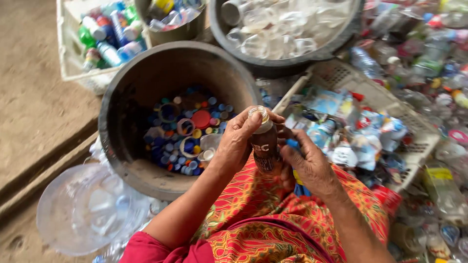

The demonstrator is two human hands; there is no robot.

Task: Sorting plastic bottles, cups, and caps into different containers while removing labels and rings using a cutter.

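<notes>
Left hand (239,139): wrapped round the upper part of a small plastic bottle (264,146), its fingers (253,117) clamped over the neck and the open mouth.
Right hand (307,163): beside the same bottle on its right, the fingers curled together round a blue-handled tool (292,144) whose tip lies against the bottle's label; the blade itself is hidden.
Bottle: upright, dark brown with a printed label and a clear neck, capless, held between both hands above the person's lap, just beside the rim of the cap tub.
Lap: covered by a red and orange patterned cloth (273,214); a red sleeve (146,248) shows at the bottom edge.
Cap tub (122,97): a large dark round tub on the floor to the left of the hands, its bottom strewn with loose bottle caps (183,131), mostly blue, with some red, yellow and white, and a few plastic rings.
Second tub (273,63): farther away, filled with clear crushed bottles.
White crate (73,68): at the upper left, holding bottles with coloured labels.
Pale basket (390,102): right of the hands, filled with torn labels and wrappers.
Bottle heap (429,58): mixed plastic bottles piled along the right side.
Clear basin (83,209): lying at the lower left beside the cap tub.
Floor (29,97): bare brownish earth or concrete, with a raised ledge running across it at the left.
</notes>
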